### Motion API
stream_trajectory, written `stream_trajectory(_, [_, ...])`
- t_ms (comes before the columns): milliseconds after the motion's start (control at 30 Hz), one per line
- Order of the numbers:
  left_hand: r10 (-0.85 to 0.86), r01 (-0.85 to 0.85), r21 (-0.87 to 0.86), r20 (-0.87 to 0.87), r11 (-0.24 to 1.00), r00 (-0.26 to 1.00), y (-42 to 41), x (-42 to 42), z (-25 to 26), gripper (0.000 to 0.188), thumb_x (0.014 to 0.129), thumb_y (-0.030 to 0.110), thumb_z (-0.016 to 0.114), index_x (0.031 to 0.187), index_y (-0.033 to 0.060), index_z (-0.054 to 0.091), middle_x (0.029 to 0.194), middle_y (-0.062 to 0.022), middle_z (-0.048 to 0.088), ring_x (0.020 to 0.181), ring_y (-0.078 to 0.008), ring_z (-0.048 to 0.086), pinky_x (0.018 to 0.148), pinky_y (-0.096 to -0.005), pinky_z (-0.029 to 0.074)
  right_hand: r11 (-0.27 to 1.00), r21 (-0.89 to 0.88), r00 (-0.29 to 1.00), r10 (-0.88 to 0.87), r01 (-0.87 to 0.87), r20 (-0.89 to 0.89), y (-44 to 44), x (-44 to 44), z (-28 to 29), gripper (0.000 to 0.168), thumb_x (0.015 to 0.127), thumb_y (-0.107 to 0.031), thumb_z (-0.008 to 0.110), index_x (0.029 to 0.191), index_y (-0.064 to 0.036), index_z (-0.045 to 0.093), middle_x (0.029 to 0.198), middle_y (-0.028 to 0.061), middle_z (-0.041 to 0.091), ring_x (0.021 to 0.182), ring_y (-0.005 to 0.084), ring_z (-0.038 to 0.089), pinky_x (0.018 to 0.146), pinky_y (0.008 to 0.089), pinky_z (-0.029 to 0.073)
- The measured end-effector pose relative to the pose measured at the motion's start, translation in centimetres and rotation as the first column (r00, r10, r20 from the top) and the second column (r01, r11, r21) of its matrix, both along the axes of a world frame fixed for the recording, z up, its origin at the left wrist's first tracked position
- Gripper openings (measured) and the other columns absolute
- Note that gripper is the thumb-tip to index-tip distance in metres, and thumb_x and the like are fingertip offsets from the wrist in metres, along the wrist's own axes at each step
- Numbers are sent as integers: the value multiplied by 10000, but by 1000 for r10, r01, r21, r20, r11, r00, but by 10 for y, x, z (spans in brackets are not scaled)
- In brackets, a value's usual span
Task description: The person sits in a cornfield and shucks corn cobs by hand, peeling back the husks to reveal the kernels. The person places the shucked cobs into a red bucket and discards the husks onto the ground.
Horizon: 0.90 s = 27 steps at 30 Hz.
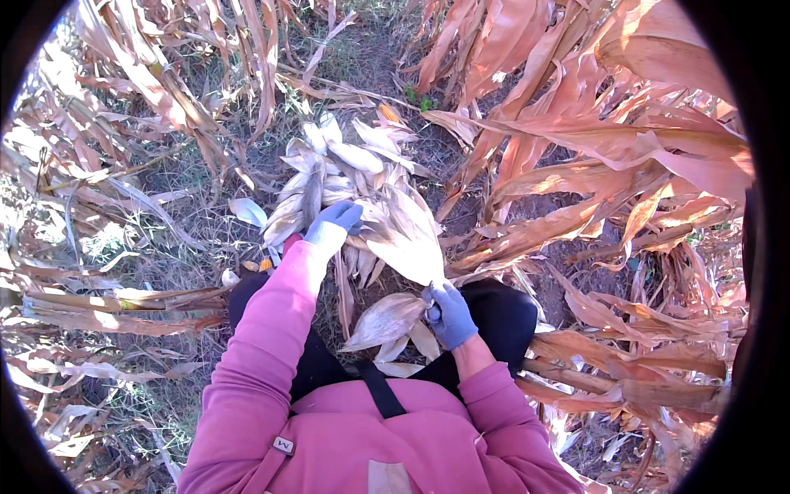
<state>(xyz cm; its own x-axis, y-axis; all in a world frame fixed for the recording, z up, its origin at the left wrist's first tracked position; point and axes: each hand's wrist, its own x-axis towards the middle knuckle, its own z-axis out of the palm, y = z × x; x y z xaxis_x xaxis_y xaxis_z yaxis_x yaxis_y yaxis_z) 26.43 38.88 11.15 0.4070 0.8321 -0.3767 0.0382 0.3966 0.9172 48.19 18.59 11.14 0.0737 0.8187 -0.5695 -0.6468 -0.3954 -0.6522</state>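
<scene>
My right hand (449, 313), in a blue-grey knit glove, grips dry pale corn husks at their stalk end. One broad husk (407, 250) fans up from that hand onto the heap, and another brownish husk (387, 321) spreads to its left. Whether an ear is inside these husks cannot be seen. My left hand (336, 223), in a matching glove, is at the near side of a heap of corn in husks (355, 160). Its fingers are bent, and what may be under them is hidden.
Dry corn stalks and leaves (549, 234) crowd the right side. More stalks (179, 105) stand at the upper left, and a stalk (117, 302) juts in from the left. Yellow cobs (265, 265) show beside my left knee. Loose husks (398, 349) lie between my legs.
</scene>
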Motion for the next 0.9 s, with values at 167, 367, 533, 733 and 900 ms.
stream_trajectory(167, [42, -20, -92, 242, 996, 969, -34, -3, -11, 427, 958, 385, 524, 1207, 48, 602, 1196, -72, 599, 1112, -190, 529, 959, -322, 394, 949, 239, 967, 160, -207, 200, 1, -13, 4, 158, 936, -116, 564, 1080, -69, 520, 802, 11, 581, 611, 63, 533, 542, 219, 444])
stream_trajectory(367, [461, -360, -298, 424, 884, 780, -56, -12, -19, 383, 998, 264, 460, 1302, 41, 527, 1270, -71, 579, 1139, -186, 550, 987, -327, 419, 891, 192, 654, 142, -412, 743, 4, -26, 0, 361, 868, -218, 670, 1160, -26, 577, 887, 72, 673, 703, 124, 593, 661, 277, 490])
stream_trajectory(533, [300, -259, -152, 418, 954, 858, -50, -18, -22, 390, 992, 250, 458, 1322, 47, 505, 1295, -80, 563, 1164, -190, 534, 1005, -324, 408, 852, 124, 347, 70, -508, 935, 1, -22, 2, 384, 837, -253, 691, 1154, -68, 580, 880, 152, 682, 763, 267, 665, 700, 363, 505])
stream_trajectory(733, [68, -81, 90, 143, 993, 987, -39, -13, -41, 403, 985, 233, 455, 1346, 54, 478, 1325, -91, 544, 1194, -194, 515, 1026, -321, 396, 816, -27, 212, 182, -577, 960, -2, -20, -8, 373, 834, -264, 691, 1152, -94, 591, 919, 167, 681, 832, 354, 660, 710, 385, 508])
stream_trajectory(900, [-91, 160, 284, -241, 945, 966, -19, -2, -89, 417, 979, 219, 453, 1365, 60, 456, 1350, -99, 528, 1219, -198, 499, 1043, -318, 385, 754, -57, 215, 259, -655, 942, 0, -11, -7, 515, 845, -239, 680, 1306, -96, 502, 1124, 189, 635, 1011, 320, 634, 854, 361, 495])
